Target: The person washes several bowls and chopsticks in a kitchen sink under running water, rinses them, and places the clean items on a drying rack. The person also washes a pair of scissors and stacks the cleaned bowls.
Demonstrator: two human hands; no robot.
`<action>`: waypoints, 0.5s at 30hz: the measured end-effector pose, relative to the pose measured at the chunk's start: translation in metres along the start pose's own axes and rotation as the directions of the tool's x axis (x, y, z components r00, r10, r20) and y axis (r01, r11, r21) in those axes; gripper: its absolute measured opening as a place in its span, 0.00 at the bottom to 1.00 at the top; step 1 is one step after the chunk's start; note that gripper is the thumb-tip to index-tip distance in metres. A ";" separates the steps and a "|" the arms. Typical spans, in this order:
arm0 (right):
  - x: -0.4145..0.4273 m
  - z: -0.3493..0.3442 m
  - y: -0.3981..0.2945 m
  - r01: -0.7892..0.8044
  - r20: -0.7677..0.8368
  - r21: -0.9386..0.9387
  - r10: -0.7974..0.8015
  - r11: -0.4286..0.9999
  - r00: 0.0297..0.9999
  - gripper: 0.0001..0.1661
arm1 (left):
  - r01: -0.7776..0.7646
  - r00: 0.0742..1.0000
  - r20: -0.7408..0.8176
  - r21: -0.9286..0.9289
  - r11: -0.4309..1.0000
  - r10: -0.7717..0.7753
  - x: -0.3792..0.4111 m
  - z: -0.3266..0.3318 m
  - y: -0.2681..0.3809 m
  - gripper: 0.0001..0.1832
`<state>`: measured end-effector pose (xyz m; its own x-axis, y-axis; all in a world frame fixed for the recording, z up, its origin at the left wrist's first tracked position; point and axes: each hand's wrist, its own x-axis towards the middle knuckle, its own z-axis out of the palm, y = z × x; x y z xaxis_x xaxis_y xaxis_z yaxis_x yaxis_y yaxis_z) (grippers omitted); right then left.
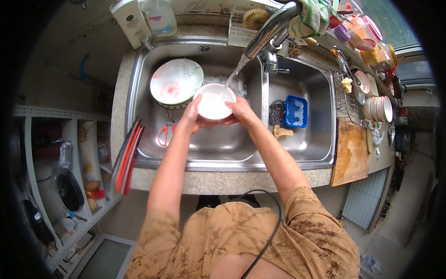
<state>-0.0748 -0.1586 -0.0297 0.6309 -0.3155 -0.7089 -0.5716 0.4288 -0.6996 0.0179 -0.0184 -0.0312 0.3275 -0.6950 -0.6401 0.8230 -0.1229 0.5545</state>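
Observation:
A white bowl with a pink rim (215, 102) is held over the left basin of a steel double sink (223, 150). My left hand (190, 115) grips its left side, thumb on the rim. My right hand (240, 111) grips the right side, thumb over the rim. Water runs from the chrome faucet (258, 38) into the bowl. Left of the bowl lies a stack of plates (177, 82), the top one white with reddish marks. Red-handled scissors (163, 135) lie partly under the stack, near my left hand.
The right basin holds a blue plastic container (295, 111) with suds, a scouring pad (277, 112) and a yellowish sponge piece (282, 132). A wooden cutting board (350, 151), wire rack (343, 101) and stacked bowls (378, 108) stand right. Bottles (130, 22) stand behind; reddish folded items (128, 158) stand at the left edge.

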 end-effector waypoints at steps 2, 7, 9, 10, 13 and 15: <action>0.005 0.003 -0.004 0.032 0.020 0.039 -0.033 0.999 0.999 0.19 | -0.025 0.999 -0.040 0.050 0.998 0.027 -0.001 0.000 0.008 0.28; 0.029 -0.008 0.007 0.193 -0.049 0.099 -0.189 0.976 0.981 0.19 | -0.201 0.927 -0.251 0.300 0.933 0.280 0.004 0.030 0.011 0.25; 0.031 -0.001 0.022 0.070 -0.093 0.067 -0.064 0.995 0.994 0.22 | -0.346 0.877 -0.157 0.449 0.824 0.453 0.020 0.003 0.001 0.29; 0.029 0.006 0.028 0.203 -0.086 0.116 -0.194 0.972 0.977 0.22 | -0.377 0.874 -0.121 0.444 0.813 0.471 0.019 -0.005 0.002 0.30; 0.024 0.012 0.002 0.314 -0.054 0.086 -0.310 0.945 0.949 0.24 | -0.457 0.865 -0.161 0.144 0.878 0.476 0.012 -0.001 0.003 0.31; 0.017 0.002 -0.020 0.344 0.036 -0.034 -0.343 0.938 0.939 0.25 | -0.501 0.849 -0.208 -0.031 0.865 0.485 0.024 -0.003 -0.008 0.32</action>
<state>-0.0515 -0.1710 -0.0275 0.8071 -0.4123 -0.4226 -0.3373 0.2653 -0.9032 0.0205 -0.0318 -0.0527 0.7738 -0.5025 -0.3857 0.5621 0.2641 0.7838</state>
